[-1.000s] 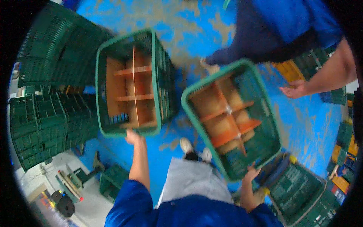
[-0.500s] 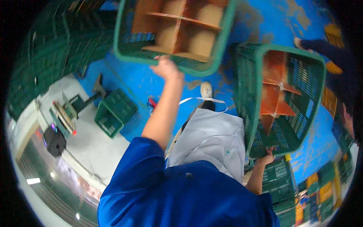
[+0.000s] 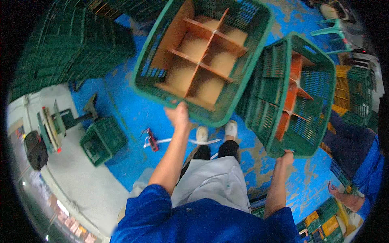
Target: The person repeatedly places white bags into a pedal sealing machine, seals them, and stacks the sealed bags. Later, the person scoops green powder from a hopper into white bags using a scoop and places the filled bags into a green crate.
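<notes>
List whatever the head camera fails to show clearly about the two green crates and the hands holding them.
- Left hand: fingers hidden under the rim of the left crate.
- Right hand: fingertips hidden behind the tilted right crate.
- Right crate's compartments: mostly hidden by its own side wall.
- Left crate's far edge: cut off by the picture's top.

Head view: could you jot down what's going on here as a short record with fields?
Left hand: left hand grips the near rim of a green crate with brown cardboard dividers.
Right hand: right hand holds the bottom edge of a second green crate, tilted on its side, with orange dividers.
Floor: blue painted floor, worn in patches.
Nearby: small green crate on the floor; stacked green crates at left.
Others: another person's hand at lower right.
</notes>
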Tool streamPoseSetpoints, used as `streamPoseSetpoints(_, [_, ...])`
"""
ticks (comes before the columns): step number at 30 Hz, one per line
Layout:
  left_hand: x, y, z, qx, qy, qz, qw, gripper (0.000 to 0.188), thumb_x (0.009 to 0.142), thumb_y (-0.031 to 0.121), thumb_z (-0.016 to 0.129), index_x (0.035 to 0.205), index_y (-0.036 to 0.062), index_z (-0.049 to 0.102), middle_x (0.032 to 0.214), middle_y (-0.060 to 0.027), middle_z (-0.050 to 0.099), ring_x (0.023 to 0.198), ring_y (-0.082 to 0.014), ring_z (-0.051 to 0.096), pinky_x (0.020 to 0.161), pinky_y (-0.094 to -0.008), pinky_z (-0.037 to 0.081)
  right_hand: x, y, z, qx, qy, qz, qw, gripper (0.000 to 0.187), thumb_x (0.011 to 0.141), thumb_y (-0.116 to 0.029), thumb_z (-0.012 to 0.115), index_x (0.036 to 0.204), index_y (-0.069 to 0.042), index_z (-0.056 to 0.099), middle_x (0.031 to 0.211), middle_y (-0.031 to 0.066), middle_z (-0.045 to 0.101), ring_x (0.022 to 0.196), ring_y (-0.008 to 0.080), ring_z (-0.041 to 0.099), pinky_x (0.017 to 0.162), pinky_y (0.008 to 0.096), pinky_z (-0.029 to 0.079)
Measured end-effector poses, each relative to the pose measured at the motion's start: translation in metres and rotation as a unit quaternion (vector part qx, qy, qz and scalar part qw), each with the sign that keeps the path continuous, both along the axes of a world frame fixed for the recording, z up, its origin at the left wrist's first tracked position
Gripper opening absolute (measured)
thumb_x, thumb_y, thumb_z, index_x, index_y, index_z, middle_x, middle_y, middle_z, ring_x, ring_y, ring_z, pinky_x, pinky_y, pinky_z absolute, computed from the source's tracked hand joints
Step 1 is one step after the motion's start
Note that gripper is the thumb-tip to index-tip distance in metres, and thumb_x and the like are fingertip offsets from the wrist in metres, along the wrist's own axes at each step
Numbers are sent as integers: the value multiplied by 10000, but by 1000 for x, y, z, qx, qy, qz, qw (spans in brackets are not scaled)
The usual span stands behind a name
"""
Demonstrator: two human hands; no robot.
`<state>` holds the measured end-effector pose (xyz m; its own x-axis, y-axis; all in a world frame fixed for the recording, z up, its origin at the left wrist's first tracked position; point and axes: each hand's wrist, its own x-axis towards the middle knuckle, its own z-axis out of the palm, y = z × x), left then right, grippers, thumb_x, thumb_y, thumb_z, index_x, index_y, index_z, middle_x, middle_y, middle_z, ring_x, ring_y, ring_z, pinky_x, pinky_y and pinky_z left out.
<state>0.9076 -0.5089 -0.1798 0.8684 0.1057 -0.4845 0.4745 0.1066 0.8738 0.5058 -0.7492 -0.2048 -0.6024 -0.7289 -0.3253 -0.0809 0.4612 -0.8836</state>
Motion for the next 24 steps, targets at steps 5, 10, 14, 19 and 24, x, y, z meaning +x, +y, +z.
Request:
streamPoseSetpoints(5, [-15,1,-6,50,-18,56,997,382,646,-69,534,985,61,419,807,-51,462,652,-153,496,544,-280,418,47,-89,-19,14,-2,13,1000,241,559,87,535,794,43,567,845,139,565,661,271,574,526,423,509])
streamPoseSetpoints(10, [-3,-50,1,164,75,11,983,439,634,28,608,1037,8,433,825,-125,521,719,-248,528,636,-376,453,109,-197,-19,106,15,284,953,239,791,-140,532,882,77,574,945,177,586,857,309,586,776,472,499])
streamPoseSetpoints(14, [8,-80,-17,148,-60,-108,981,686,723,395,721,1145,-27,383,1059,-225,472,1003,-370,484,850,-412,409,168,-224,-5,80,-128,145,978,671,871,-558,414,1237,5,398,1245,165,481,1022,332,519,877,459,447])
streamPoseSetpoints(19, [-31,11,-83,100,4,-117,988,494,740,364,717,1055,34,529,1119,-160,512,1035,-319,507,891,-394,422,163,-126,-30,299,-106,361,877,855,823,-686,416,1334,-12,290,1165,139,514,938,301,517,767,403,441])
streamPoseSetpoints(24, [-119,212,-182,310,176,-64,932,384,671,350,741,904,66,628,1044,-150,590,1030,-296,552,866,-382,440,99,12,-24,498,151,672,527,692,842,-515,563,1355,-115,326,1206,117,492,1020,259,521,809,400,443])
